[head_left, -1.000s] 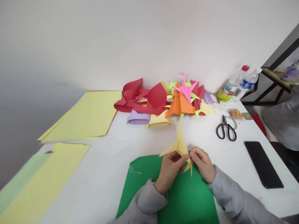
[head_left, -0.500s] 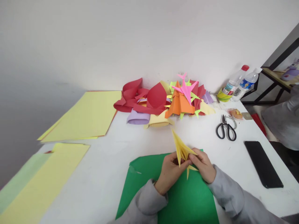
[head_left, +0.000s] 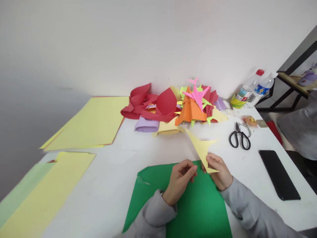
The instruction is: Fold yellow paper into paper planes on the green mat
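A yellow folded paper airplane (head_left: 201,148) is pinched between the thumb and fingers of my right hand (head_left: 220,170). It stands tilted, seen from its side, with its long point up to the left. My left hand (head_left: 180,181) is a short way to the left, apart from the airplane. Its fingers are curled and the thumb lies close to the forefinger, with nothing seen between them. Both hands are above a green sheet (head_left: 153,195) on the white table.
Paper airplanes, a pink one (head_left: 197,96) and an orange one (head_left: 189,112), lie on a pile with red rolled paper (head_left: 164,104). Yellow sheets (head_left: 91,124) lie left. Right are scissors (head_left: 239,137), a black phone (head_left: 279,174), two bottles (head_left: 244,91) and a person's grey sleeve (head_left: 300,125).
My left hand has let go of the yellow paper airplane and moved slightly away. My right hand has turned the airplane side-on and moved it slightly right.
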`<state>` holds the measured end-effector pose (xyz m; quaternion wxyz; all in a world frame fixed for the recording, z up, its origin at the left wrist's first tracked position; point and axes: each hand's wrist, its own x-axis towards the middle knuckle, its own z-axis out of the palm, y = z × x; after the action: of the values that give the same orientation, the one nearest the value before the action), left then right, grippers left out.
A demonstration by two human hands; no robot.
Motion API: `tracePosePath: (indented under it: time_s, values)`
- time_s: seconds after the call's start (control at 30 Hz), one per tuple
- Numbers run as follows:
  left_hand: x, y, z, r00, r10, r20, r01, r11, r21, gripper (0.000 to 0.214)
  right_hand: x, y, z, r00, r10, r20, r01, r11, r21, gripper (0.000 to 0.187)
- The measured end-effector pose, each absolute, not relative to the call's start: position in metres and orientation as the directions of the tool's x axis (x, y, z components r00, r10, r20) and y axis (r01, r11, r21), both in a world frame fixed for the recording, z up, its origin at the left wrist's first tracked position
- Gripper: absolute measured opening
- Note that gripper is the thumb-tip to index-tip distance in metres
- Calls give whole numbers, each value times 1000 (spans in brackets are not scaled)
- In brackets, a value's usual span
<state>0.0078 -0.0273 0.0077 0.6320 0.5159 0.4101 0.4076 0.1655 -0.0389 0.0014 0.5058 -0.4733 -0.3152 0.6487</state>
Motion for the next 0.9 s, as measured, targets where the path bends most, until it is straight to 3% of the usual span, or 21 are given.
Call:
tracePosePath:
  time_s: [0.17,0.4,0.9]
  values:
    - [14,-32,3,429,896,-113,29,111,993,33,161,-39,2,-34,946,-323,-433,-305,-848,42]
    - [17,-35,6,434,899,-65,147,1,989,38,156,-41,3,-31,953,-302,-435,-285,-854,40]
    - [15,-34,5,457,877,-150,85,125,989,52,159,-40,2,-32,956,-292,-410,-279,-868,39]
